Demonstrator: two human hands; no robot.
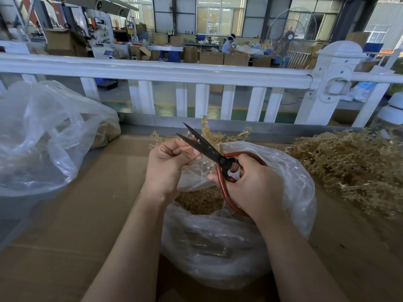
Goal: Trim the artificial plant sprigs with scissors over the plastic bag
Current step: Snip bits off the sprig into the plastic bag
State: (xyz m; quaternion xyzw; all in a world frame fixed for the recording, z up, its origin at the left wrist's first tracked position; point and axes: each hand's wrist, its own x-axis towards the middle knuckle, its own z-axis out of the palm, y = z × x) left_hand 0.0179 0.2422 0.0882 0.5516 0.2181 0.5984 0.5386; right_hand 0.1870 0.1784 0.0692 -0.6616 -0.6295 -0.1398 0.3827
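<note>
My left hand (pixel 169 164) grips a tan artificial plant sprig (pixel 220 135) whose fronds fan out beyond the fingers. My right hand (pixel 253 184) holds black scissors (pixel 204 144) by their red-brown loop handles. The blades are parted, with their tips beside my left fingers at the sprig's stem ends. Both hands hover over a clear plastic bag (pixel 290 171) standing open on the table. Tan clippings (pixel 200 200) lie inside it.
A heap of tan sprigs (pixel 349 162) lies on the cardboard-covered table (pixel 87 214) at the right. A large crumpled plastic bag (pixel 43 136) with tan material sits at the left. A white railing (pixel 165 73) runs behind the table.
</note>
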